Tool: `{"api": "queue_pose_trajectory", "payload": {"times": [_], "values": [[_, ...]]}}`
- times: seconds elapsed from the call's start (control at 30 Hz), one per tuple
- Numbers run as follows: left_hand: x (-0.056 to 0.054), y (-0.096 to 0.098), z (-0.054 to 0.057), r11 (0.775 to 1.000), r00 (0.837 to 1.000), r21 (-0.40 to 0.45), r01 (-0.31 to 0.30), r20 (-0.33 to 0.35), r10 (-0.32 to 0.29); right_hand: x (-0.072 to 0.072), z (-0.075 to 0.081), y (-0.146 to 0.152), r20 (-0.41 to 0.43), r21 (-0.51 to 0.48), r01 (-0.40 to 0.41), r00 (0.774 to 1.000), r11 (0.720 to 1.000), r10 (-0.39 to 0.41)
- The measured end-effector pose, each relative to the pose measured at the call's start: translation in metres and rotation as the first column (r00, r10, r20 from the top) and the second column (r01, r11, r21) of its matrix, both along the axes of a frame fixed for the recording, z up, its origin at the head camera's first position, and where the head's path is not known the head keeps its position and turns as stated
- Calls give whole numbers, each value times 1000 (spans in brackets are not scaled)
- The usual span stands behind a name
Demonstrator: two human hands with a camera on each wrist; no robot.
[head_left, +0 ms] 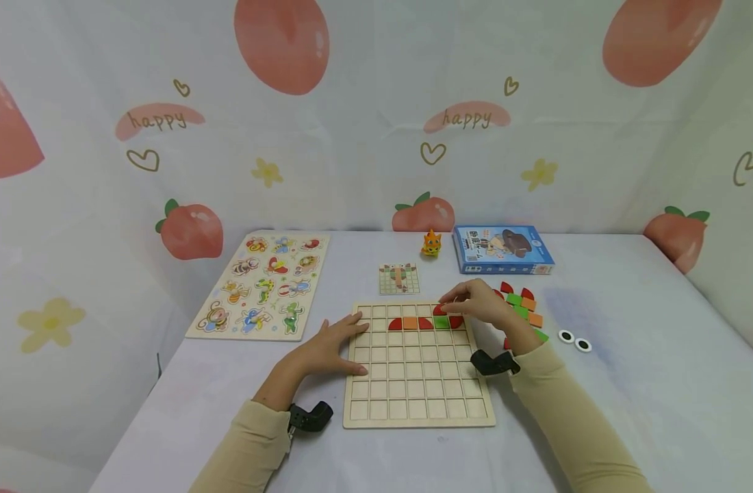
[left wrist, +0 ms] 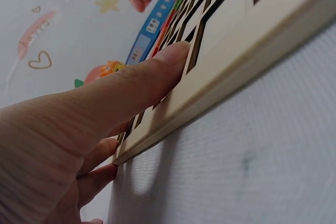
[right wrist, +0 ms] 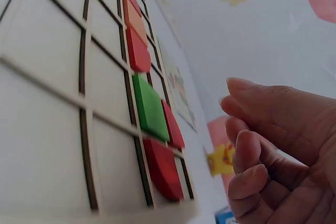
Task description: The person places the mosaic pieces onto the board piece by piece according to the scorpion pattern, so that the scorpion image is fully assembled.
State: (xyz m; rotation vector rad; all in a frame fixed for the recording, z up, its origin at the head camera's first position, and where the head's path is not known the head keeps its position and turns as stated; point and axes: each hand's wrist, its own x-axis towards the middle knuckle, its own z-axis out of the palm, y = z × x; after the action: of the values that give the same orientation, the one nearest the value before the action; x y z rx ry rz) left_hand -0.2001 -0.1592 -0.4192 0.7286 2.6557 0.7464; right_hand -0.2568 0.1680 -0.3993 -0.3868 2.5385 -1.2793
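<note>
A wooden grid board (head_left: 413, 409) lies in front of me. My left hand (head_left: 330, 348) rests on its left edge with spread fingers; the thumb (left wrist: 163, 64) lies on the top face. Near the board's top right corner, my right hand (head_left: 478, 301) hovers with loosely bent fingers and nothing between the fingertips. In the second row sit an orange square (head_left: 410, 323), a green square (right wrist: 150, 109) and several red rounded pieces (right wrist: 138, 51). Another red rounded piece (right wrist: 172, 124) sits in the top row, beside the green square.
Loose red, green and orange pieces (head_left: 521, 311) lie right of the board, with two eye discs (head_left: 574, 341) beyond. Behind are a pattern card (head_left: 399, 279), an orange figurine (head_left: 431, 243) and a blue box (head_left: 503, 249). An animal puzzle board (head_left: 259, 287) lies left.
</note>
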Motion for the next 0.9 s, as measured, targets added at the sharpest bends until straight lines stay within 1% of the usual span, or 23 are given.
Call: {"api": "queue_pose_trajectory", "payload": {"times": [0.17, 0.37, 0.57, 0.73, 0.9], "values": [[0, 0, 0, 1000, 1000, -3, -4, -1, 4, 6, 3, 18, -59, 39, 9, 998, 999, -6], [0, 0, -1, 1000, 1000, 3, 3, -1, -3, 15, 8, 42, -84, 88, 48, 996, 995, -41], [1, 0, 0, 1000, 1000, 11, 4, -3, -4, 24, 7, 69, -85, 120, 88, 993, 989, -78], [2, 0, 2, 1000, 1000, 14, 0, -1, 0, 34, 12, 88, -80, 170, 136, 989, 976, -124], [2, 0, 2, 1000, 1000, 16, 2, 7, -2, 45, 16, 105, -90, 191, 180, 982, 965, -165]]}}
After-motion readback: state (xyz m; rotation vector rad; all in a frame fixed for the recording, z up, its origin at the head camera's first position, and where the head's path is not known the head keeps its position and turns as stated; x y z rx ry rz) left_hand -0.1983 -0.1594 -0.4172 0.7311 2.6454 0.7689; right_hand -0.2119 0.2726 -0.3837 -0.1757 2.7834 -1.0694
